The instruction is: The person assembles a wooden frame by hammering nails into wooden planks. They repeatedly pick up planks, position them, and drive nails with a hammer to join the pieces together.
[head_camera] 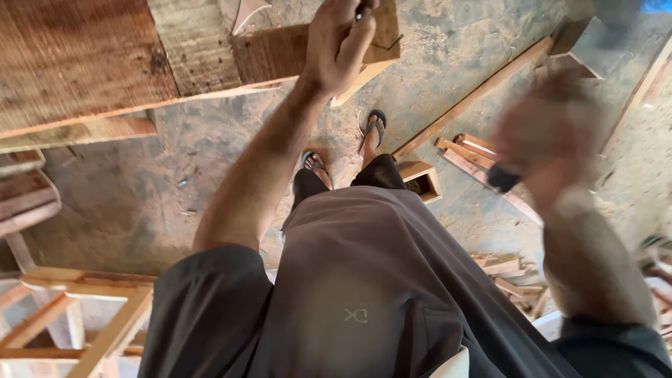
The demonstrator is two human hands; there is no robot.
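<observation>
My left hand [339, 42] is raised to the edge of a brown wooden board [273, 52] at the top of the head view. Its fingers are pinched on something small and thin at the board's corner; what it is cannot be told. A light wooden strip [360, 77] runs under that corner. My right hand [553, 136] is blurred by motion at the right and is closed on a dark object [502, 178], of which only the end shows. My dark shirt [364, 294] fills the bottom, with my feet in sandals [374, 129] on the concrete floor.
A large rough plank [77, 63] lies at the top left. A wooden frame [77, 308] stands at the bottom left. A long batten [476, 94], a small open wooden box [420, 180] and loose offcuts [514, 276] lie on the floor to the right.
</observation>
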